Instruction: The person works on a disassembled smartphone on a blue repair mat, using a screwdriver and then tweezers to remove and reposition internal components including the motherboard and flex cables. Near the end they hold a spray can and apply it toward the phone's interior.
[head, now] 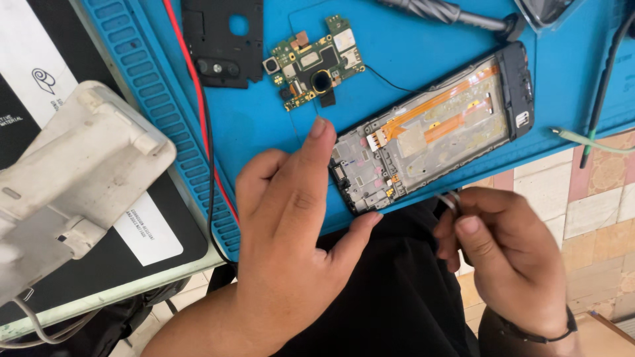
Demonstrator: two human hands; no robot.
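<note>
The left hand (291,231) rests open-fingered on the blue mat (410,39), thumb against the opened phone (430,129) lying at the mat's near edge. The right hand (509,258) pinches metal tweezers (452,199) just beside it; steadying the phone firmly seems wise

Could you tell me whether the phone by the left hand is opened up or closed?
Opened up: the phone frame shows bare orange flex cables, while its circuit board lies apart on the blue mat.
</note>
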